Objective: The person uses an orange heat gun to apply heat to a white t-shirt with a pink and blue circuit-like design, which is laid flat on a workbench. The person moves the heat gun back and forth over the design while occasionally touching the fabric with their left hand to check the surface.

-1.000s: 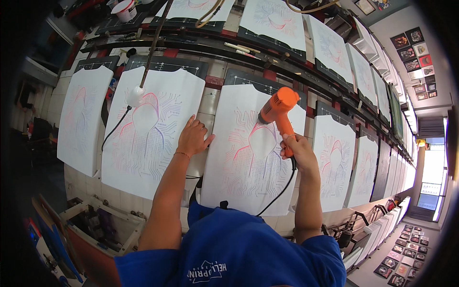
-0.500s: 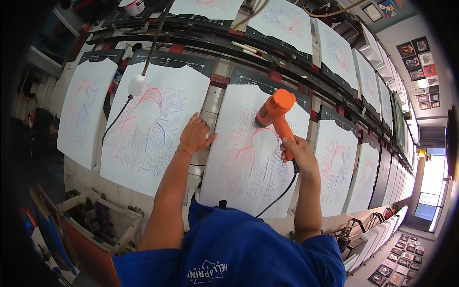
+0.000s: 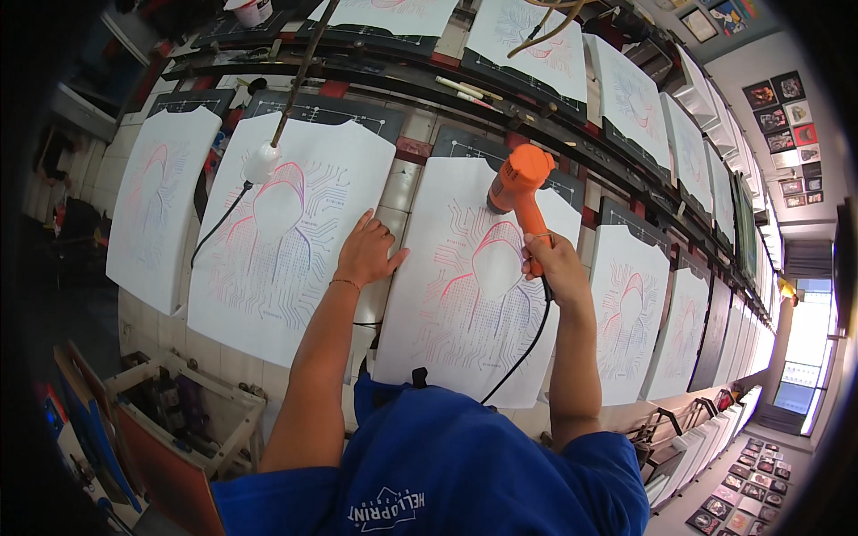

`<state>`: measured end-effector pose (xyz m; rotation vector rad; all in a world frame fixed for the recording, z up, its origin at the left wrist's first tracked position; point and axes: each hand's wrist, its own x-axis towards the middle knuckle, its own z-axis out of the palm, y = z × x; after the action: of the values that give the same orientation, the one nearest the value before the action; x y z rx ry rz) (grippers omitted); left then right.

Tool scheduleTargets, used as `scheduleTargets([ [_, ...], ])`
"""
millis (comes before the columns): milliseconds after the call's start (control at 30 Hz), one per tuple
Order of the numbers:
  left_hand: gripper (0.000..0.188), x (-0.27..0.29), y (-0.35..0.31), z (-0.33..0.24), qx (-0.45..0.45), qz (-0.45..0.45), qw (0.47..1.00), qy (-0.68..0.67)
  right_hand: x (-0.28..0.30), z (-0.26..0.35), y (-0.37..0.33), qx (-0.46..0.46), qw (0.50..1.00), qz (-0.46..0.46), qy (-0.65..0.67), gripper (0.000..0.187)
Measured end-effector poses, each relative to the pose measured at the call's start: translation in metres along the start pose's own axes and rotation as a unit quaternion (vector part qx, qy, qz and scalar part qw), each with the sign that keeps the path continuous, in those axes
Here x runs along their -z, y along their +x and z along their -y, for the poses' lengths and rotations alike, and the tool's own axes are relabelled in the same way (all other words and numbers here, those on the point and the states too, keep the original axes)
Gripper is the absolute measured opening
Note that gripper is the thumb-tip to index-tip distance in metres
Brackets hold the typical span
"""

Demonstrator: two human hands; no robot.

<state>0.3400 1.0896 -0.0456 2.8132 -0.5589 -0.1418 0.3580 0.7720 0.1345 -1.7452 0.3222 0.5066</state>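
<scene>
My right hand [image 3: 556, 259] is wrapped round the handle of an orange heat gun [image 3: 527, 174]. Its dark nozzle points down over the upper part of a white shirt panel [image 3: 411, 348], printed in red and blue with a hooded figure and circuit lines. The gun's black cord [image 3: 529, 347] runs down across this panel toward my body. My left hand [image 3: 365, 247] rests with fingers spread at the right edge of the neighbouring printed panel [image 3: 241, 308], its thumb reaching toward the middle one. A white plug connector [image 3: 262, 164] hangs on a cable above that left panel.
More printed white panels lie on dark boards, one at far left [image 3: 134, 259], others to the right [image 3: 617, 357] and across a dark rail [image 3: 393, 94]. Markers [image 3: 458, 89] lie by the rail. A wooden frame rack [image 3: 192, 415] stands lower left; a white tub [image 3: 248, 12] sits at the back.
The heat gun has shifted slightly up, its nozzle moving off the hood print toward the panel's top. The hanging connector has swung slightly. My left hand stays nearly still.
</scene>
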Motion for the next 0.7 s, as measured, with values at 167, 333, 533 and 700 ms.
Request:
scheduleTargets([
  [167,0.053,0.004,0.000,-0.001,0.002,0.008,1.000,0.001,0.004,-0.003,-0.015,-0.010,1.000,-0.013,-0.003,0.032],
  [333,0.047,-0.003,-0.004,0.002,-0.005,-0.028,0.999,-0.025,0.015,-0.005,-0.032,-0.055,0.996,0.066,0.019,0.033],
  [533,0.046,-0.004,-0.004,0.001,-0.010,-0.041,0.999,-0.021,0.005,-0.007,-0.045,-0.053,0.996,0.073,0.000,0.030],
  [700,0.048,0.000,-0.003,0.000,-0.001,-0.020,1.000,-0.023,0.000,-0.014,-0.042,-0.032,0.997,0.067,-0.011,0.028],
])
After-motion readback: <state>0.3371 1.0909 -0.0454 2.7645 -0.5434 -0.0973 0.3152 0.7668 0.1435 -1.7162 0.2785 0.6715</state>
